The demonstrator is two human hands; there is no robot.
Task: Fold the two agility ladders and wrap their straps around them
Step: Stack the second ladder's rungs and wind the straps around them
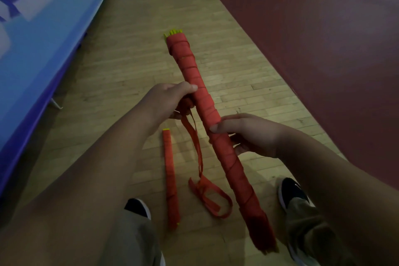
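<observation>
A folded agility ladder (194,71), a long bundle of yellow rungs wound in orange strap, slants through the middle of the view above the floor. My right hand (244,134) grips the bundle around its middle. My left hand (170,99) holds the loose orange strap (197,153) beside the bundle, thumb against the wrap. The strap's free end hangs down and coils on the floor. A second folded ladder (170,179), also wound in orange strap, lies on the floor between my feet.
Wooden plank floor (133,54) runs underneath. A blue padded wall mat (38,49) stands at the left. A dark red floor area (313,28) fills the right. My shoes (291,190) stand on either side of the lying ladder.
</observation>
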